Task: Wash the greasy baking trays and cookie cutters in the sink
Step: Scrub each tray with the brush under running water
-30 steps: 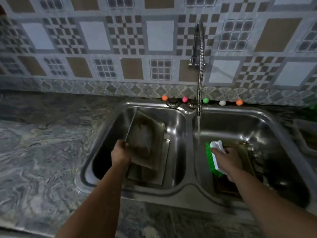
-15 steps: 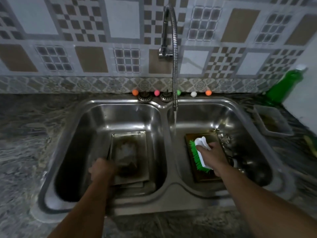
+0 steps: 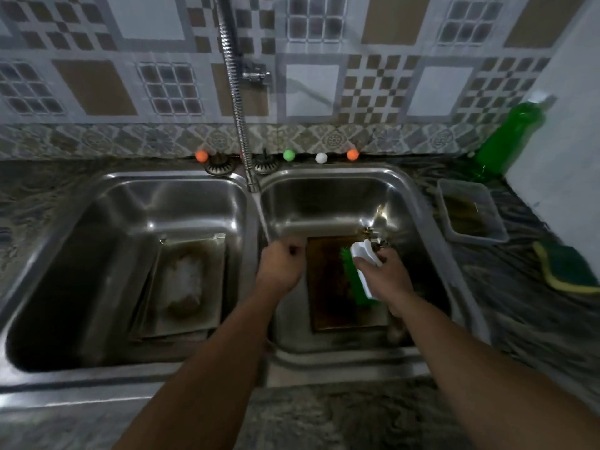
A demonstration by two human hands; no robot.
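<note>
While bristles (image 3: 352, 280) scrub, greasy rectangular tray (image 3: 328, 287) underneath.

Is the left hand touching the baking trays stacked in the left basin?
Apart. The head view shows the left hand over the divider under the water stream, with bare basin between it and the stacked trays.

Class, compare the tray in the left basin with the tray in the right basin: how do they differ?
The left tray is pale grey with whitish residue; the right tray is dark brown. The left lies untouched on another tray; the right has the scrub brush over it. Both are rectangular and dirty.
</note>
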